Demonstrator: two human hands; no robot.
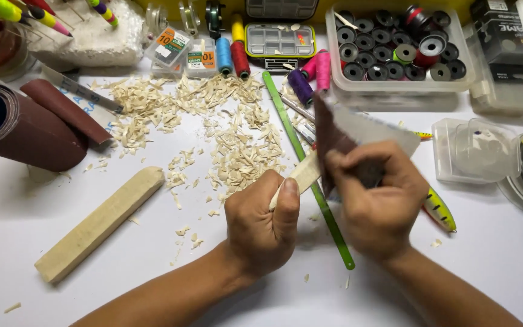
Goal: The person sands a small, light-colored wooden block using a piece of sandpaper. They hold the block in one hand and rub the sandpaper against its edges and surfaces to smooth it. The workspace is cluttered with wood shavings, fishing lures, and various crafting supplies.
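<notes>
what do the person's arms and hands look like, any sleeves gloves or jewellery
Both forearms are bare as far as the view shows, with no sleeves in sight. The left hand and right hand wear no gloves. No rings, watch or wristbands show on the visible sides. The left thumbnail is short and unpainted.

Bright light falls from above on my white worktop [19, 242]; my hands make soft shadows, and everything looks sharp.
</notes>
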